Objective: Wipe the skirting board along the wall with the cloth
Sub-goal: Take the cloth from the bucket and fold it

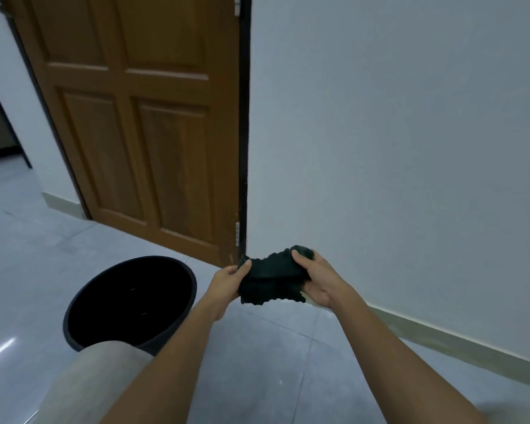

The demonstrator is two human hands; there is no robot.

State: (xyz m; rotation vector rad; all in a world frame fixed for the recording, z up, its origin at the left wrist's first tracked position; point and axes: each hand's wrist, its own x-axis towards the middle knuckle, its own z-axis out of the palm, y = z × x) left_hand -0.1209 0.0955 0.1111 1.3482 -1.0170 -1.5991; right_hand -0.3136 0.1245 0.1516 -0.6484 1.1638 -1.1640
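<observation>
Cloth: I am holding a dark, crumpled cloth (271, 278) in the air in front of me, above the grey tiled floor (257, 362) and short of the wall.
Left hand: my left hand (227, 280) is pinching the cloth's left edge, thumb on top, fingers closed on the fabric.
Right hand: my right hand (317, 280) is gripping the right end, fingers curled under a bunched fold.
Skirting board: the pale skirting board (459, 342) is running along the foot of the white wall (395, 133) to my right, from near the door frame towards the near right corner.
Contact: the cloth is not touching the board; the two are apart.
Bucket: a black bucket (132, 304) is standing on the floor to my left, near the wooden door (141, 117); I cannot tell what is inside.
Progress: judging by position, I am readying the cloth; the wiping looks not yet begun here, and the visible run of board is left to do.
Board condition: I cannot tell clean from dusty at this range.
</observation>
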